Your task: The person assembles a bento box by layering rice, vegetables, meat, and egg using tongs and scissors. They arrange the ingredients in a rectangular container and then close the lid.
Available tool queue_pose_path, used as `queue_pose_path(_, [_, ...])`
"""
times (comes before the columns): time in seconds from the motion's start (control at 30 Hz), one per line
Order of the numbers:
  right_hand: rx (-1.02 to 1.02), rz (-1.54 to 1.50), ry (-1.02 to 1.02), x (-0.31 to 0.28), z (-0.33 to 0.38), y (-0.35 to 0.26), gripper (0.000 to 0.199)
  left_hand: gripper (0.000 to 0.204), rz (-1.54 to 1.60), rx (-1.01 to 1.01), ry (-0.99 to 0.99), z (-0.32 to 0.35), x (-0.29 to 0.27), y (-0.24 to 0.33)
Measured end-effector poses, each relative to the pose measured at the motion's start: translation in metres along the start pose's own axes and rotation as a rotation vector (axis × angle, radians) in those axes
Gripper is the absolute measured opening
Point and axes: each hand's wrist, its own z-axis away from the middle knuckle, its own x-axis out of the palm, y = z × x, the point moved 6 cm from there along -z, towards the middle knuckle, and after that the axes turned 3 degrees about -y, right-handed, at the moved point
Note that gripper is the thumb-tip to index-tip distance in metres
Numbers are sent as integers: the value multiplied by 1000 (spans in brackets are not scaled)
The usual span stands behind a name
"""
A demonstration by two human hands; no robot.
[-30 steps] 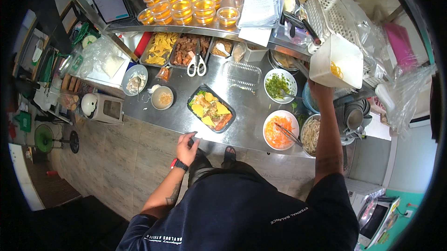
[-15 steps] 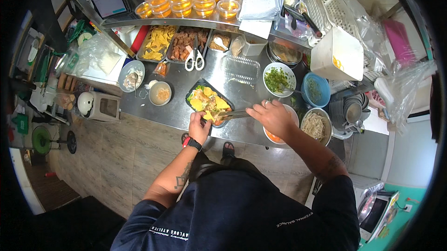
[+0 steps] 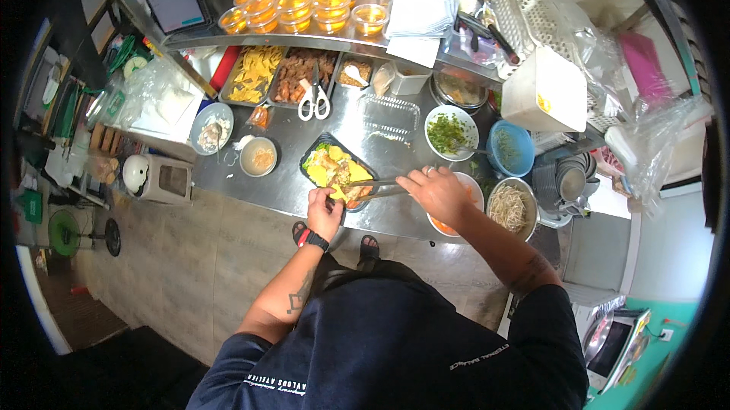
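In the head view, the right hand closes its fingers around the handle end of a pair of metal tongs, whose 2 arms run leftward from those fingers and end over the near corner of a black meal tray. The tongs lie almost flat, probably so their tips can set or nudge food without digging into it. The left hand sits just below the tray's near edge, fingers curled against the rim; it looks to be steadying the tray so it does not slide on the steel counter, though whether the fingertips pinch the rim or only press it cannot be told. The tray is a shallow black rectangle turned at an angle, filled with yellow pieces, some green leaf at the far end and an orange-red portion nearest the tong tips. Just past the right knuckles stands a bowl of orange shreds, with a bowl of pale sprouts beyond it and a bowl of chopped greens further up, all within easy reach of that hand. Above the tray lie white-handled scissors across the food pans.
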Motion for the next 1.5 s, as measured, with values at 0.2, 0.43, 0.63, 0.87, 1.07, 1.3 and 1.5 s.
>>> queue_pose_path(0.2, [625, -648, 84, 1, 37, 64, 47, 33, 153, -66, 98, 8, -18, -22])
queue_pose_path(0.43, [1058, -354, 328, 142, 31, 267, 52, 29, 588, -661, 17, 20, -10, -108])
queue_pose_path(0.63, [1176, -177, 243, 145, 18, 289, 53, 27, 472, -548, 36, 22, -51, -82])
queue_pose_path(0.87, [430, -321, 288, -11, -19, 55, 23, 31, -431, -335, -18, 150, -180, -171])
queue_pose_path(1.07, [293, -95, 525, -211, -85, 16, 25, 87, -422, -913, -876, 246, -249, -305])
queue_pose_path(1.3, [580, -40, 372, -266, -115, 54, 17, 36, -246, -1038, -467, 176, -314, -357])
queue_pose_path(1.5, [554, -59, 570, -283, -118, 33, 17, 26, -649, -466, -826, 86, -320, -370])
